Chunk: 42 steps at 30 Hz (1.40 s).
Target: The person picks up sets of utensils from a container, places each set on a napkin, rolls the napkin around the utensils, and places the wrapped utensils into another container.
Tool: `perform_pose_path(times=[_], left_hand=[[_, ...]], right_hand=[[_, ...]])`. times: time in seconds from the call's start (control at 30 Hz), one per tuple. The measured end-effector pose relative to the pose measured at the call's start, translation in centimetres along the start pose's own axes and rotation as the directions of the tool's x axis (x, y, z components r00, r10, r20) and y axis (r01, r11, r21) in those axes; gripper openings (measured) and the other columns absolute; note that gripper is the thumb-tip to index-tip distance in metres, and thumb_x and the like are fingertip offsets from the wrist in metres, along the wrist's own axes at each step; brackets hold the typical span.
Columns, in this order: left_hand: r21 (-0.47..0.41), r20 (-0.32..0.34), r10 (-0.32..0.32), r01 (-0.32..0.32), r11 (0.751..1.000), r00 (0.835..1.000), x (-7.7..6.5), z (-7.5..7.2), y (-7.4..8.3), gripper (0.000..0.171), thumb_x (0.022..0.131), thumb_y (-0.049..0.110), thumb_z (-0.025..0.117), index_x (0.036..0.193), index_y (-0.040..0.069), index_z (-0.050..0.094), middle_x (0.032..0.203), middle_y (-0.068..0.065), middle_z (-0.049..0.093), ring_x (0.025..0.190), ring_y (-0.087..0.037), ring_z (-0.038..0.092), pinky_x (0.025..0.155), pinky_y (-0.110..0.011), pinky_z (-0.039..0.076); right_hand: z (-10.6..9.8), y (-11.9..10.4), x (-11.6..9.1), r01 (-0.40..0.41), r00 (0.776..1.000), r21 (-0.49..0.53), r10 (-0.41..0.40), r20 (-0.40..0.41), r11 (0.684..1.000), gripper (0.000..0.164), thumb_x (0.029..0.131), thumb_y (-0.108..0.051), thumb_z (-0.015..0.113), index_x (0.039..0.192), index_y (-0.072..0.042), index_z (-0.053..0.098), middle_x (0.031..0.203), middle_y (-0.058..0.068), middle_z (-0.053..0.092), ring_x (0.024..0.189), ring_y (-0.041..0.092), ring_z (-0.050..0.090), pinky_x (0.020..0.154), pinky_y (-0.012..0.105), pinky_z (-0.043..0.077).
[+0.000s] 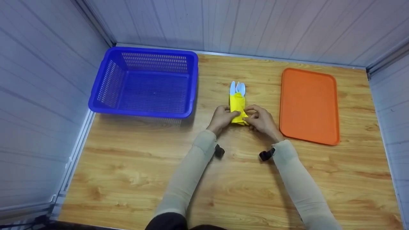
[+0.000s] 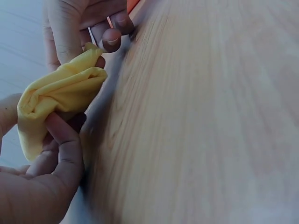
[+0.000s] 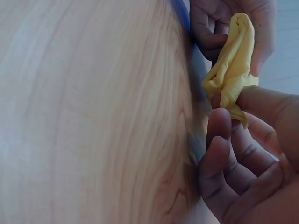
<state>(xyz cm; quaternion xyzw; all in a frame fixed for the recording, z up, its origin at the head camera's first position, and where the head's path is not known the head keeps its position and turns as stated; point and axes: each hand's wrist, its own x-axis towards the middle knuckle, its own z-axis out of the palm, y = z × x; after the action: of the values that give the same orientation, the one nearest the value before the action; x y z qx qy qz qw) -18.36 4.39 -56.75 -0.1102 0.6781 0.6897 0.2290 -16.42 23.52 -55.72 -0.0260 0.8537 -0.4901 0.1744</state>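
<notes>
A yellow napkin (image 1: pixel 237 103) is wrapped round a white plastic knife (image 1: pixel 232 87), a fork (image 1: pixel 237 87) and a spoon (image 1: pixel 243 89), whose upper ends stick out at the far side. My left hand (image 1: pixel 221 117) grips the bundle from the left, its thumb lying across the front. On the other side my right hand (image 1: pixel 260 119) pinches the napkin's loose lower right edge between thumb and fingers. In the left wrist view the folded lower end of the napkin (image 2: pixel 65 91) faces the camera. The right wrist view shows a corner of it between the right thumb and fingers (image 3: pixel 219 123).
A blue plastic basket (image 1: pixel 143 113) with slotted sides stands at the back left of the wooden table (image 1: pixel 236 182). To the right lies an orange tray (image 1: pixel 309 105), close beside my right hand. Pale panelled walls (image 1: pixel 223 25) enclose the back and both sides.
</notes>
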Motion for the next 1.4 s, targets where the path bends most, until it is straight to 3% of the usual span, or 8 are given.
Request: perform_pose_path(times=[0.2, 0.4, 0.7, 0.8, 0.9, 1.1, 1.17, 1.4], left_hand=[[-0.120, 0.047, 0.052, -0.046, 0.992, 0.998, -0.6, -0.4, 0.0, 0.049, 0.090, 0.012, 0.074, 0.131, -0.008, 0.054, 0.104, -0.011, 0.072, 0.095, -0.020, 0.070, 0.083, -0.029, 0.056], [-0.208, 0.085, 0.119, -0.099, 0.973, 0.989, -1.6, -0.6, 1.0, 0.046, 0.091, 0.010, 0.073, 0.131, -0.006, 0.055, 0.104, -0.011, 0.073, 0.096, -0.023, 0.070, 0.084, -0.031, 0.056], [-0.309, 0.188, 0.238, -0.173, 0.935, 0.953, -3.5, -1.0, 2.2, 0.047, 0.092, 0.009, 0.071, 0.134, -0.005, 0.055, 0.112, -0.015, 0.071, 0.100, -0.028, 0.070, 0.087, -0.036, 0.056], [-0.317, 0.222, 0.264, -0.187, 0.930, 0.939, -4.0, -1.1, 2.5, 0.047, 0.092, 0.009, 0.072, 0.135, -0.003, 0.055, 0.113, -0.015, 0.071, 0.100, -0.030, 0.070, 0.087, -0.038, 0.056], [-0.267, 0.245, 0.281, -0.214, 0.940, 0.928, -4.3, -1.3, 2.6, 0.047, 0.093, 0.011, 0.072, 0.135, -0.002, 0.056, 0.112, -0.013, 0.072, 0.099, -0.029, 0.070, 0.085, -0.038, 0.057], [-0.165, 0.284, 0.320, -0.283, 0.945, 0.904, -4.5, -1.8, 2.4, 0.044, 0.095, 0.014, 0.069, 0.135, -0.001, 0.057, 0.111, -0.014, 0.072, 0.097, -0.026, 0.071, 0.083, -0.037, 0.058], [-0.152, 0.292, 0.325, -0.291, 0.944, 0.900, -4.5, -1.8, 2.2, 0.044, 0.096, 0.014, 0.069, 0.136, -0.002, 0.056, 0.112, -0.014, 0.072, 0.097, -0.025, 0.070, 0.083, -0.036, 0.058], [-0.162, 0.268, 0.334, -0.300, 0.940, 0.903, -4.6, -1.5, 2.0, 0.043, 0.094, 0.008, 0.068, 0.134, -0.003, 0.057, 0.110, -0.014, 0.072, 0.093, -0.025, 0.071, 0.081, -0.036, 0.058]], right_hand=[[-0.3, -0.9, -0.8, 0.068, 0.997, -0.007, -0.069, -0.039, 0.998, 0.039, 0.094, -0.026, 0.072, 0.130, -0.015, 0.062, 0.079, 0.016, 0.070, 0.065, 0.033, 0.065, 0.049, 0.033, 0.050], [-0.7, -2.1, -1.9, 0.151, 0.982, 0.034, -0.145, -0.124, 0.988, 0.040, 0.093, -0.025, 0.074, 0.129, -0.012, 0.064, 0.078, 0.015, 0.069, 0.064, 0.025, 0.058, 0.051, 0.023, 0.043], [-1.1, -6.7, -5.6, 0.263, 0.953, 0.146, -0.234, -0.191, 0.954, 0.040, 0.093, -0.002, 0.069, 0.130, 0.005, 0.056, 0.079, 0.024, 0.066, 0.061, 0.016, 0.060, 0.054, 0.024, 0.050], [-1.2, -7.3, -6.3, 0.242, 0.959, 0.182, -0.208, -0.190, 0.953, 0.044, 0.093, -0.003, 0.070, 0.132, 0.006, 0.051, 0.080, 0.023, 0.066, 0.061, 0.016, 0.060, 0.054, 0.024, 0.051], [-1.3, -7.2, -6.6, 0.217, 0.968, 0.205, -0.183, -0.172, 0.955, 0.045, 0.093, -0.006, 0.071, 0.133, 0.007, 0.053, 0.082, 0.022, 0.067, 0.062, 0.021, 0.059, 0.054, 0.024, 0.051], [-1.3, -5.6, -6.2, 0.189, 0.977, 0.212, -0.161, -0.141, 0.959, 0.033, 0.093, -0.004, 0.070, 0.121, 0.011, 0.063, 0.085, 0.018, 0.068, 0.060, 0.014, 0.056, 0.050, 0.022, 0.049], [-1.2, -4.8, -5.9, 0.170, 0.980, 0.219, -0.141, -0.140, 0.961, 0.032, 0.093, -0.006, 0.071, 0.120, 0.011, 0.063, 0.084, 0.015, 0.068, 0.059, 0.011, 0.055, 0.049, 0.022, 0.049], [-1.3, -4.9, -5.8, 0.075, 0.991, 0.236, -0.046, -0.125, 0.969, 0.034, 0.091, -0.013, 0.075, 0.115, 0.008, 0.065, 0.081, 0.010, 0.069, 0.061, 0.014, 0.057, 0.051, 0.024, 0.051]])
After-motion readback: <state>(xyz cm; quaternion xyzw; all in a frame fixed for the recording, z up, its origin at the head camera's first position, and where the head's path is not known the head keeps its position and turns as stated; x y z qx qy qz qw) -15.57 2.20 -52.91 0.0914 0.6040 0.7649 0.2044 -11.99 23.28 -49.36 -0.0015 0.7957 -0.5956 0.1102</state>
